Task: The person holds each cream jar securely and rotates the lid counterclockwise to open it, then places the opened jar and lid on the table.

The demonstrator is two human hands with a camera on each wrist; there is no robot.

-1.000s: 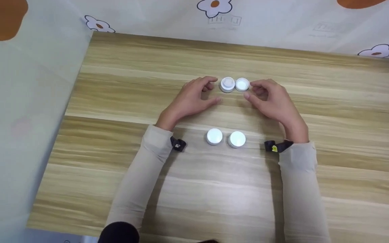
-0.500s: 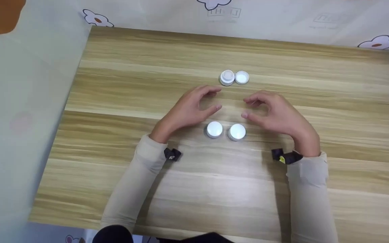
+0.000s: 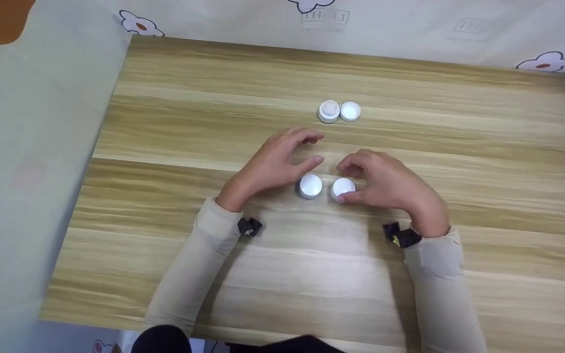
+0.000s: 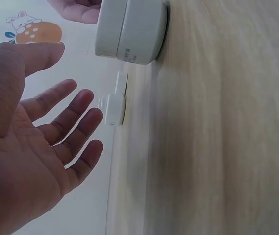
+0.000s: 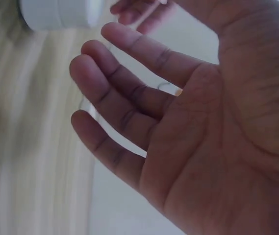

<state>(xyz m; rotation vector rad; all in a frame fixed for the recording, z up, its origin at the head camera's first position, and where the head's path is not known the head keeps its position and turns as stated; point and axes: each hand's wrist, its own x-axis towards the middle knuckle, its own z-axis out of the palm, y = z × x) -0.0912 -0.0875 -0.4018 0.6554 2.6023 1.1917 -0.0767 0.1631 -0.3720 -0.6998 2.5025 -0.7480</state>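
Note:
Two white capped jars stand upright side by side at mid-table: the left jar [image 3: 310, 186] and the right jar [image 3: 343, 187]. My left hand [image 3: 278, 161] hovers just beyond the left jar, fingers loosely spread and holding nothing. At the right jar, the thumb of my right hand [image 3: 386, 182] overlaps its near edge while the loosely bent fingers reach past its far side; contact cannot be made out. In the right wrist view a white jar [image 5: 58, 12] lies beyond the fingertips. The left wrist view has a capped jar [image 4: 134, 29] close up, beside the left thumb.
Farther back stands a white jar without its lid [image 3: 329, 113], touching an upturned white lid [image 3: 350, 111] on its right. All rest on a wood-grain table [image 3: 204, 98]. A pale patterned curtain [image 3: 238, 22] hangs behind the table's back edge.
Both hands have drawn back toward me from beside the open jar and its lid. The right hand then moved nearer and leftward to the right capped jar. The jars stay in place.

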